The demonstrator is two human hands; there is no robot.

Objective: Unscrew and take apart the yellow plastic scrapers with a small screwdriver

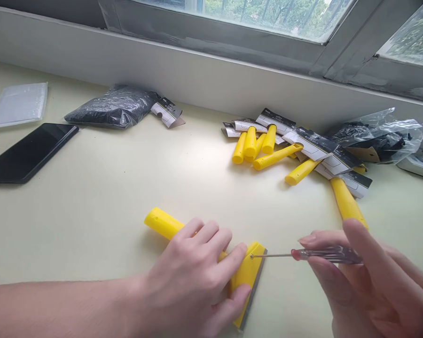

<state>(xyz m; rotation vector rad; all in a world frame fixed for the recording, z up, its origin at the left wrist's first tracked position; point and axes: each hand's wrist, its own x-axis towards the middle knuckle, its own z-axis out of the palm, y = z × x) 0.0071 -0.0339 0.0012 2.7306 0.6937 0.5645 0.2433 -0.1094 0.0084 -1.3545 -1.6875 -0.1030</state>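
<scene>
Under my left hand lies a yellow scraper, its handle pointing to the upper left. My left fingers close round its neck and head, with thumb and forefinger pressing on the wide yellow head. A dark blade edge runs along the head's right side. My right hand pinches a small screwdriver with a clear handle and a red collar. Its thin shaft lies nearly level in view, and the tip meets a small screw near the top of the scraper head.
Several more yellow scrapers in black-and-white card sleeves lie at the back right, beside a clear bag of dark items. Farther left are a loose card sleeve, a black plastic package, a black phone and a white packet.
</scene>
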